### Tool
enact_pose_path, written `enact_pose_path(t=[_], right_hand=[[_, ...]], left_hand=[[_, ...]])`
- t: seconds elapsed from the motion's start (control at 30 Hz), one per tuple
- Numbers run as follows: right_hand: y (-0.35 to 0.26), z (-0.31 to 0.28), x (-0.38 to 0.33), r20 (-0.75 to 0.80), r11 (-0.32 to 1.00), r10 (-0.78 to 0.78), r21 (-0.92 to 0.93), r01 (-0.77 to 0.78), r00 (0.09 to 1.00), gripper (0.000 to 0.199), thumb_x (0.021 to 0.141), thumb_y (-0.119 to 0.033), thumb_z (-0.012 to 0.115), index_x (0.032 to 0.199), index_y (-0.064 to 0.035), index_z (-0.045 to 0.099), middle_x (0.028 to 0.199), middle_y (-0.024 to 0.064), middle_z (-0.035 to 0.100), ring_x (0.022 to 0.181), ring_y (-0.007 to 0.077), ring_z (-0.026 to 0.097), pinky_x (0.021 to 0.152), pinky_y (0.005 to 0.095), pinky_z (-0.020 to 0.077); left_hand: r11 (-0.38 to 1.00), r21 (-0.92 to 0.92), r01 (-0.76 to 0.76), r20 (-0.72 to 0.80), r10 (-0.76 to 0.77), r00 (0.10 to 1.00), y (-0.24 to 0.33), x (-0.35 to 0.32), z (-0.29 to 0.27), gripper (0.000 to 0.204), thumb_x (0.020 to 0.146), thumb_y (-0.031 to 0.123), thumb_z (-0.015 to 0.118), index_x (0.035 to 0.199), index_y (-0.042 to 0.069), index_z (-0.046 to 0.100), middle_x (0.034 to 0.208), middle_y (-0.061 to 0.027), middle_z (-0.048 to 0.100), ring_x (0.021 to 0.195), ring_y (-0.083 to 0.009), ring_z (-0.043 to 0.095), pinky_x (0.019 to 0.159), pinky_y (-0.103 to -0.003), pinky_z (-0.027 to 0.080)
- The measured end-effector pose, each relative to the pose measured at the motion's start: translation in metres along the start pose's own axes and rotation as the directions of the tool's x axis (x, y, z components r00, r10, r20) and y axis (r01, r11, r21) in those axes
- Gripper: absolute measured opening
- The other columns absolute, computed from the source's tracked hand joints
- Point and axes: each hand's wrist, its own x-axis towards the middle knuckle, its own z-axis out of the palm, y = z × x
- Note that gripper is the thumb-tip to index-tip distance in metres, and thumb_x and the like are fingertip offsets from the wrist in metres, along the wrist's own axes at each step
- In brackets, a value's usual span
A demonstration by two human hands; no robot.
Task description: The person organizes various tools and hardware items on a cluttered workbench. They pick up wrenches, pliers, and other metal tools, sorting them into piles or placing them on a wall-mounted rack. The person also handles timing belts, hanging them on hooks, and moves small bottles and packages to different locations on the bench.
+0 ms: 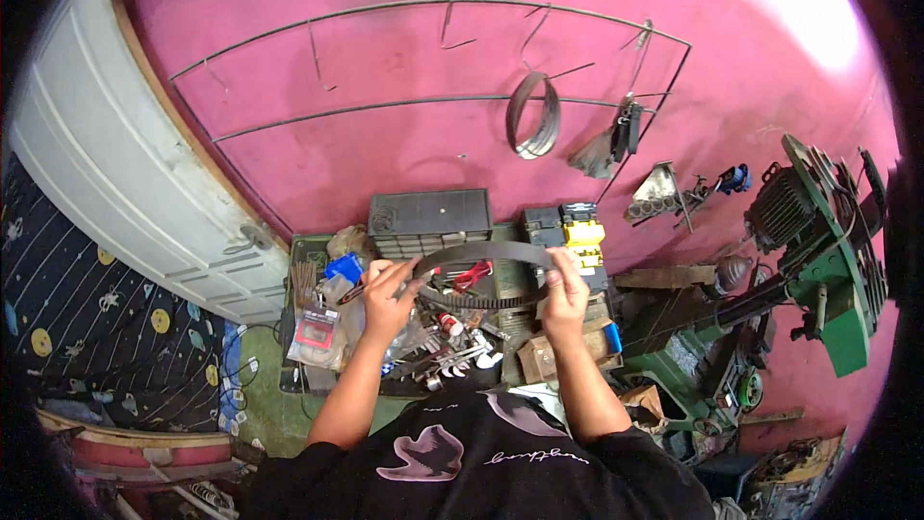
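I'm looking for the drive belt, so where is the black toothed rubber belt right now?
In the head view, the black toothed rubber belt is at centre, stretched between the left hand and right hand, above the cluttered tool tray.

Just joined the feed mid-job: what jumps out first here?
The pink wall fills most of the view, with a wire rack on it. At centre, both hands, left and right, hold a toothed belt looped over a cluttered bench. A green machine stands at right.

Toothed belt (481,274) between left hand (385,294) and right hand (565,294), above cluttered workbench (308,250); drawer cabinet (429,220) behind.
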Motion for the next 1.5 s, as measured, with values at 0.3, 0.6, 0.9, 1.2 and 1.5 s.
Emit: enact_pose_path(t=[0.3,0.6,0.9,1.2,1.5], right_hand=[[0.017,-0.074,0.155,-0.207,0.863,0.181,0.501,-0.055,0.961,0.044,0.110,-0.024,0.047,0.137,0.0093,0.057,0.133,0.0140,0.064,0.125,0.0198,0.057,0.113,0.0339,0.0384],[0.102,-0.063,0.316,-0.188,0.897,-0.004,-0.435,-0.080,0.982,0.027,0.102,-0.029,0.056,0.116,-0.0170,0.076,0.100,0.0087,0.077,0.100,0.0291,0.068,0.078,0.0444,0.0435],[0.175,-0.017,0.248,0.015,0.601,-0.259,-0.780,0.173,0.966,0.023,0.096,-0.030,0.062,0.113,-0.0190,0.073,0.089,-0.0010,0.072,0.097,0.0204,0.060,0.082,0.0471,0.0311],[0.156,-0.020,0.201,-0.016,0.693,-0.319,-0.685,0.222,0.948,0.051,0.094,-0.022,0.067,0.143,-0.0137,0.056,0.125,0.0088,0.067,0.114,0.0300,0.057,0.096,0.0493,0.0343],[0.158,-0.014,-0.114,0.716,0.888,0.250,-0.439,0.141,0.652,0.045,0.084,-0.019,0.072,0.129,-0.0192,0.065,0.115,0.0076,0.069,0.116,0.0306,0.054,0.099,0.0549,0.0316]], left_hand=[[0.980,-0.179,0.080,-0.070,-0.094,0.993,0.054,0.087,0.076,0.034,0.086,0.018,0.080,0.114,0.000,0.074,0.098,-0.0145,0.073,0.095,-0.0261,0.067,0.087,-0.036,0.052],[0.931,-0.303,0.204,-0.214,-0.275,0.937,0.094,0.206,0.119,0.029,0.092,0.022,0.076,0.111,0.000,0.076,0.084,-0.0143,0.074,0.077,-0.0209,0.069,0.076,-0.035,0.054],[0.948,0.055,0.313,-0.178,-0.299,0.938,0.010,0.157,0.160,0.047,0.091,0.024,0.075,0.130,-0.001,0.067,0.102,-0.0110,0.075,0.080,-0.0174,0.065,0.078,-0.032,0.052],[0.952,0.273,0.135,-0.042,-0.129,0.991,-0.013,0.050,0.123,0.050,0.089,0.023,0.074,0.135,0.007,0.064,0.131,-0.0181,0.067,0.119,-0.0347,0.060,0.103,-0.042,0.044],[0.628,0.638,0.446,0.075,-0.628,0.775,-0.010,-0.214,0.094,0.054,0.080,0.033,0.080,0.130,0.015,0.068,0.131,-0.0069,0.063,0.118,-0.0330,0.051,0.094,-0.052,0.040]])
